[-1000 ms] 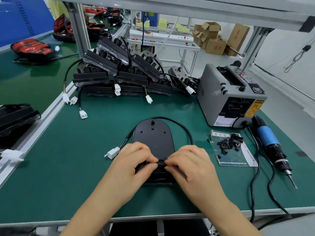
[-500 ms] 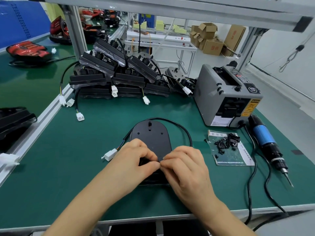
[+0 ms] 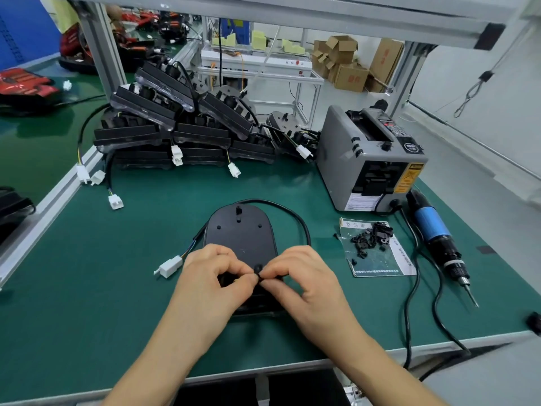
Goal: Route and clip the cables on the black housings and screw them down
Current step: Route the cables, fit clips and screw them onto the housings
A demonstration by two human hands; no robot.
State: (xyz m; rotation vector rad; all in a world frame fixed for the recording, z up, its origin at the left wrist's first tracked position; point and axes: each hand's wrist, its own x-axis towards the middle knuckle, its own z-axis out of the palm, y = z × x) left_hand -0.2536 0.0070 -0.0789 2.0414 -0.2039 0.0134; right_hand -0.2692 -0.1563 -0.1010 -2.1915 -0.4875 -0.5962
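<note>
A black housing (image 3: 241,234) lies flat on the green mat (image 3: 87,288) in front of me. Its black cable (image 3: 295,218) loops round the far and right side and ends in a white connector (image 3: 169,266) at the left. Over the housing's near end, my left hand (image 3: 213,279) and my right hand (image 3: 301,279) meet fingertip to fingertip. Between them they pinch a small black clip (image 3: 258,270) on the cable. The housing's near end is mostly hidden by my hands.
A pile of black housings (image 3: 175,127) with white plugs fills the back of the mat. A grey tape dispenser (image 3: 370,159) stands at the right, a sheet with loose black clips and screws (image 3: 373,238) before it, and a blue electric screwdriver (image 3: 439,241) beside it.
Both hands stay at the housing's near end. The fingertips have shifted slightly and the small black clip now shows between them.
</note>
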